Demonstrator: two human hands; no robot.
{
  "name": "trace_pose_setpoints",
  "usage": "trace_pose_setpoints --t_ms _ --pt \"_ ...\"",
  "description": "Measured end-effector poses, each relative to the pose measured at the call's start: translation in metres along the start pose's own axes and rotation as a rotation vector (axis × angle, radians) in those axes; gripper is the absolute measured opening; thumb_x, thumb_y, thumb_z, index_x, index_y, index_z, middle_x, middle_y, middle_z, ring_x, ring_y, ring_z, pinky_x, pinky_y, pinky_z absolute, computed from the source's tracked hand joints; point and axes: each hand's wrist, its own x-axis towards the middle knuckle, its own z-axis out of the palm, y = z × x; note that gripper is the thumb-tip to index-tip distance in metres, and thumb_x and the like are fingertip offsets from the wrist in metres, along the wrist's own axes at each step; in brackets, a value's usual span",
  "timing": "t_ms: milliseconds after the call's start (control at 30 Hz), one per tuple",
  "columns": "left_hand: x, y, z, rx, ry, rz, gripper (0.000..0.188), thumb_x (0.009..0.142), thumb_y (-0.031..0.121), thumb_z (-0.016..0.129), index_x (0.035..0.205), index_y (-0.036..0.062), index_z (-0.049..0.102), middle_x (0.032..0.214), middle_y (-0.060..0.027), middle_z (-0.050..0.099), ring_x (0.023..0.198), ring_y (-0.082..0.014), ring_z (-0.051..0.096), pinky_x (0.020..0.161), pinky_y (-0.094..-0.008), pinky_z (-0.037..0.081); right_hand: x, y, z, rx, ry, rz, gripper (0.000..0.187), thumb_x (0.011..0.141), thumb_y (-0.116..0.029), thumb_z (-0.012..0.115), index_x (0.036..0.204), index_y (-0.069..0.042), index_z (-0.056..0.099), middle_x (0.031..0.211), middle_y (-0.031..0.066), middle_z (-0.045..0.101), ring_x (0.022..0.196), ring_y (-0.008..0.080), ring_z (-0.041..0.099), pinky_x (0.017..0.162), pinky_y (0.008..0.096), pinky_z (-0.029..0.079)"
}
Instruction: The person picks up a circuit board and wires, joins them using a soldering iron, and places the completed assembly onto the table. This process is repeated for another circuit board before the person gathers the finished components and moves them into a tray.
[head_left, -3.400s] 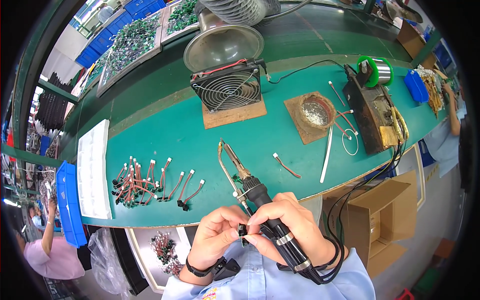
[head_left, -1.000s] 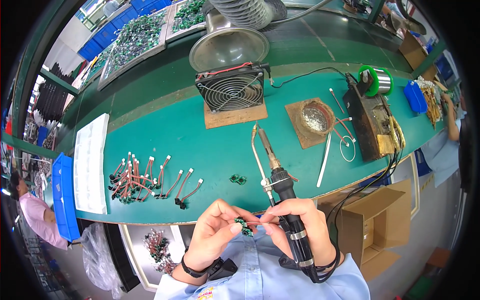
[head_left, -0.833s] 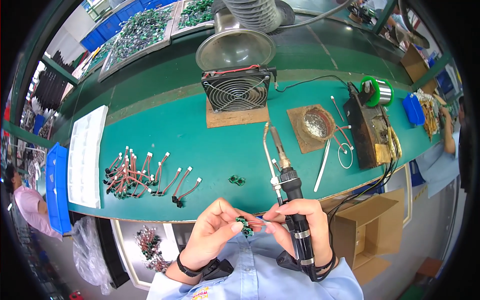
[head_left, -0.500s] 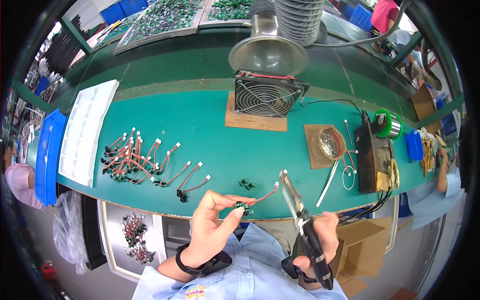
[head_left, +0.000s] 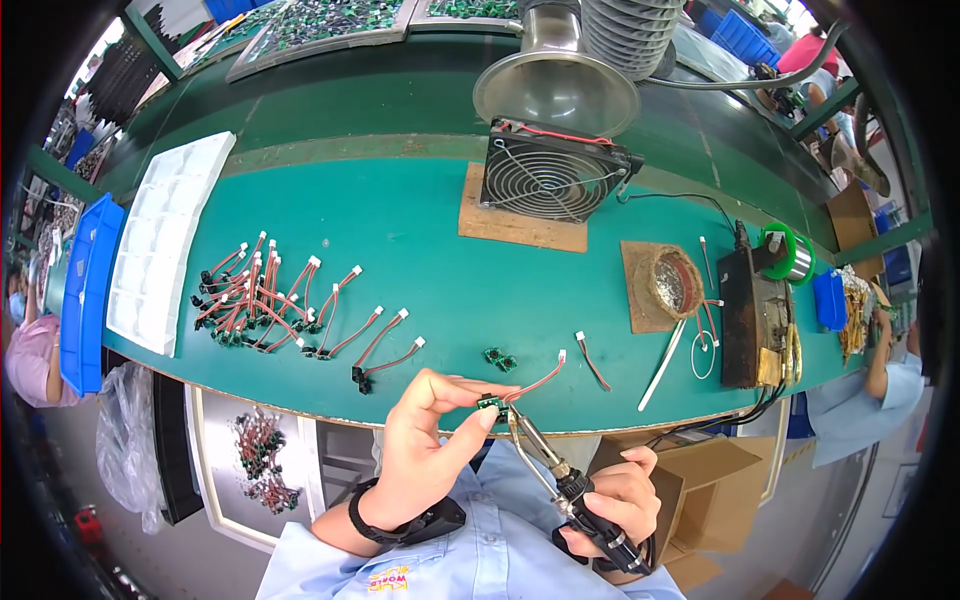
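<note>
At a flat green worktable's (head_left: 420, 290) near edge, the right hand (head_left: 624, 500) grips a long black soldering iron (head_left: 572, 486). The left hand (head_left: 428, 440) pinches a small green circuit board (head_left: 490, 402) beside its metal tip (head_left: 515, 413); thin reddish-brown wires (head_left: 541, 383) run to a white plug (head_left: 562, 356).

Bright light glints off the metal hood (head_left: 556, 92); edges bend into black.

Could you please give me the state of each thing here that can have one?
Left hand, closed on a circuit board
Right hand, closed around a soldering iron
Soldering iron, tip at the circuit board, contact unclear
Fan, upright, spinning unclear
Cardboard box, open
Solder spool, loaded
Wired boards at left, loosely heaped
</note>
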Motion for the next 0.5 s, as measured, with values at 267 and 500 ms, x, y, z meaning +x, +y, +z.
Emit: trace_pose_setpoints --t_ms 267,500 --pt "-0.0013 -0.0014 0.0022 0.017 -0.004 0.006 0.015 0.086 -0.001 0.057 0.091 0.0029 0.044 0.104 -0.021 0.063 0.099 -0.0233 0.062 0.085 -0.0326 0.047 -0.0006 0.0007 0.0 0.007 0.007 -0.001 0.047 0.057 -0.025 0.082 0.098 -0.015 0.062 0.076 0.0006 0.061 0.067 0.0169 0.057 0.081 0.0397 0.038" --pt "-0.0016 -0.001 0.0034 0.051 -0.011 0.02 0.015 0.086 -0.001 0.057 0.09 0.0031 0.044 0.104 -0.021 0.063 0.099 -0.0235 0.062 0.084 -0.0325 0.047 -0.0008 0.0003 -0.0013 0.038 0.002 0.007 0.047 0.059 -0.024 0.081 0.101 -0.014 0.061 0.077 0.0016 0.062 0.068 0.0175 0.057 0.08 0.0397 0.038"
